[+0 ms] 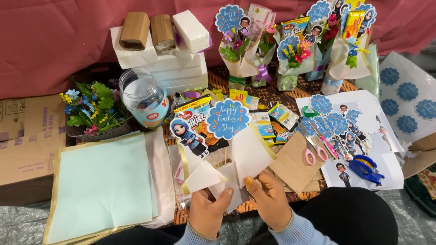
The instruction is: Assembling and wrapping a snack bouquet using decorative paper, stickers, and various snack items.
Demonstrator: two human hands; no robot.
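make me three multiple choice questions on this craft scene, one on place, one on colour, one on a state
1. Where do the scissors lie?
A. right of both hands
B. on the pale green paper stack
C. inside the jar

2. What colour are the scissors' handles?
A. pink
B. black
C. green

3. What are the left hand and right hand doing?
A. resting empty
B. holding one paper-wrapped bouquet together
C. gripping the tape dispenser

Answers: 1 A, they lie on brown card to the right; 2 A, pink loops show; 3 B, both hands pinch its wrap.
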